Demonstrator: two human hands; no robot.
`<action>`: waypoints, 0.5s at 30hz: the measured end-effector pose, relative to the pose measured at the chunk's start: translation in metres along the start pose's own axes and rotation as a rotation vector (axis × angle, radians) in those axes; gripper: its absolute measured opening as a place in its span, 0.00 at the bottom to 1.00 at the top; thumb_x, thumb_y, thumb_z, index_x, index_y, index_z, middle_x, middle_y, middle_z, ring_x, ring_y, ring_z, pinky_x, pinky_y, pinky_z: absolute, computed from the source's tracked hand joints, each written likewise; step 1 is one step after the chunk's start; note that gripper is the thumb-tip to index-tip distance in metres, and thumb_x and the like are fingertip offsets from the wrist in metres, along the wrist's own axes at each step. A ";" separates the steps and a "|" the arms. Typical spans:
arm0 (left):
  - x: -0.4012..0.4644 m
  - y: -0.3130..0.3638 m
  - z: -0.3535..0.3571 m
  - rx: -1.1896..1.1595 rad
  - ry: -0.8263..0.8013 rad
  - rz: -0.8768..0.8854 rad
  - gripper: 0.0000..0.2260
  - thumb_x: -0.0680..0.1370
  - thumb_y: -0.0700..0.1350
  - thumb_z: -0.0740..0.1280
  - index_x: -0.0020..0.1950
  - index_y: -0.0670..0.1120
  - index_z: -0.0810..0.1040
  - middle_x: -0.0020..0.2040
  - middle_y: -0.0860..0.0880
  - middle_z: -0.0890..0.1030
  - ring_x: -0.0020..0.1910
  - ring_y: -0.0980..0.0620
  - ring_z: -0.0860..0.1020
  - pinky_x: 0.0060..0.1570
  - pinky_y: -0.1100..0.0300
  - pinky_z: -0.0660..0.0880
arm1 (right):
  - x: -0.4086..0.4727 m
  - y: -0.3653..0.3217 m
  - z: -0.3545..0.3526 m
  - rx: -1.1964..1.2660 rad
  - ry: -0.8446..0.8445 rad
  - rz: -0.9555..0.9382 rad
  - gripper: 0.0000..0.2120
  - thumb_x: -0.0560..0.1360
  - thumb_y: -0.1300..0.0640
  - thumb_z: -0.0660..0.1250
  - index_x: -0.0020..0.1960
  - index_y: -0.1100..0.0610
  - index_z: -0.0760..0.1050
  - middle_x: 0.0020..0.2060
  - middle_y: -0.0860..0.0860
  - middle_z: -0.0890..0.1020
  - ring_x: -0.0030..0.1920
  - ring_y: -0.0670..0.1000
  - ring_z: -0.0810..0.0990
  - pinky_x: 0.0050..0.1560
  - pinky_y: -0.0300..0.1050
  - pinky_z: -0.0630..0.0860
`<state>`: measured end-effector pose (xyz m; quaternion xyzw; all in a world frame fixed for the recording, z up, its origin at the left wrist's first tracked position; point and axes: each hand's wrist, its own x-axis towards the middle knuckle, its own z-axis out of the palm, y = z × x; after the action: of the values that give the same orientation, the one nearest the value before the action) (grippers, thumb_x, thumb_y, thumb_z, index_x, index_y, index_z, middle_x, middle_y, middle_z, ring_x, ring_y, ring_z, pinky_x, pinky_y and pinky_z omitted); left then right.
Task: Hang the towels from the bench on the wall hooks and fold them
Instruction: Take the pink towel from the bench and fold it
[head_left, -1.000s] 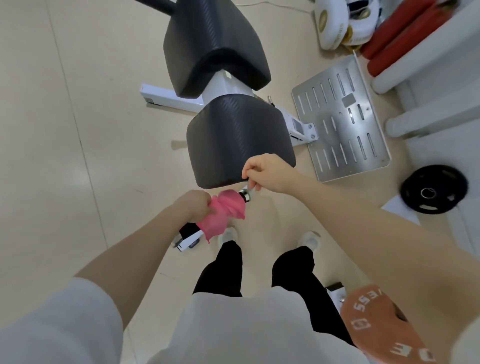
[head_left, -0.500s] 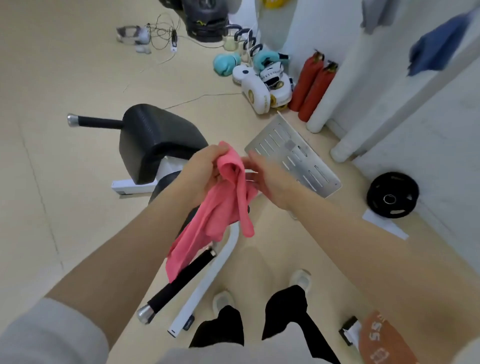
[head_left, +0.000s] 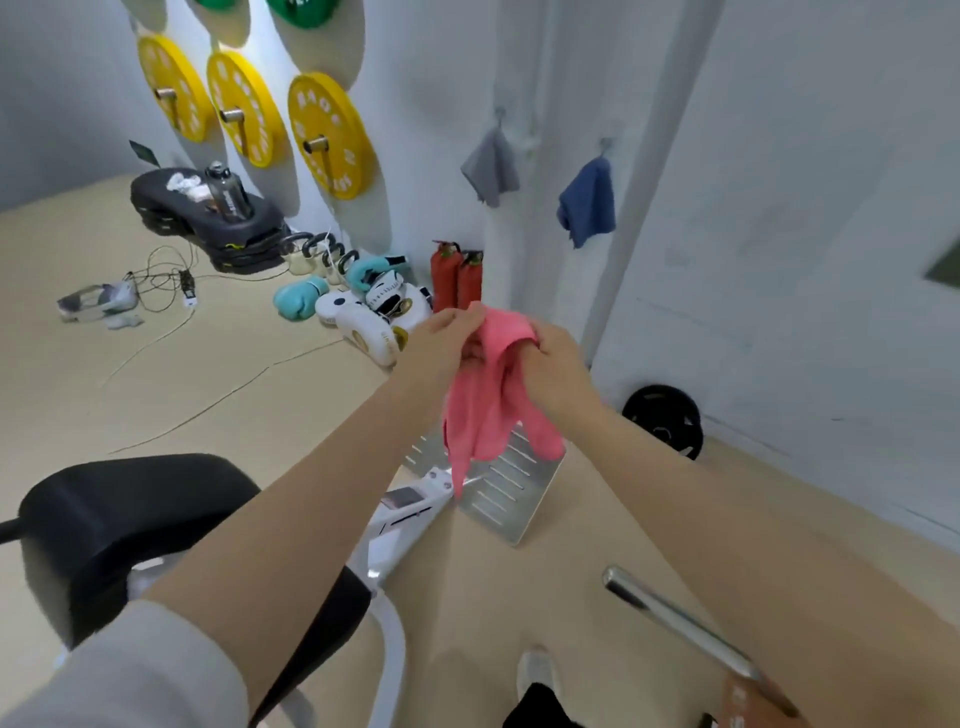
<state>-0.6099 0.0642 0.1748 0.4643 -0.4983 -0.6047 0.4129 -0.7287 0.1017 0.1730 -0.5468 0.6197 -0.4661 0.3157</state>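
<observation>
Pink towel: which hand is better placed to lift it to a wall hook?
Probably the right hand: it grips the pink towel on the side nearer the wall where the blue towel hangs; the left hand is farther.

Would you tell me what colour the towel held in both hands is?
Pink; the soft cloth towel shows best in the head view.

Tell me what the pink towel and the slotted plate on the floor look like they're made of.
The pink towel, held in both hands, looks like soft matte cloth, perhaps microfibre: it hangs in limp folds. The slotted plate on the floor looks like bare brushed metal, probably steel or aluminium: silvery, rigid, reflecting light.
</observation>
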 end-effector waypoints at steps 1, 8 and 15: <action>0.012 0.000 0.014 0.057 0.018 0.014 0.10 0.77 0.49 0.63 0.52 0.44 0.77 0.48 0.45 0.80 0.49 0.46 0.78 0.54 0.53 0.76 | 0.008 0.002 -0.014 -0.039 0.043 0.016 0.14 0.79 0.62 0.52 0.57 0.59 0.75 0.48 0.49 0.76 0.48 0.48 0.74 0.51 0.41 0.72; 0.057 0.007 0.107 0.504 -0.130 0.290 0.13 0.73 0.35 0.66 0.55 0.46 0.76 0.56 0.46 0.72 0.46 0.55 0.71 0.42 0.73 0.67 | 0.070 0.018 -0.087 -0.134 0.189 -0.010 0.14 0.76 0.63 0.54 0.46 0.64 0.78 0.45 0.62 0.80 0.46 0.59 0.78 0.48 0.48 0.73; 0.094 0.009 0.170 0.722 -0.064 0.519 0.03 0.72 0.37 0.67 0.43 0.40 0.74 0.44 0.46 0.70 0.44 0.51 0.68 0.41 0.66 0.60 | 0.102 0.045 -0.141 -0.030 0.185 0.051 0.16 0.72 0.65 0.54 0.35 0.53 0.77 0.43 0.56 0.83 0.48 0.57 0.80 0.56 0.53 0.75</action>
<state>-0.7965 0.0100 0.1823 0.4190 -0.7901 -0.2824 0.3469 -0.8934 0.0337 0.1951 -0.4902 0.6668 -0.4972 0.2605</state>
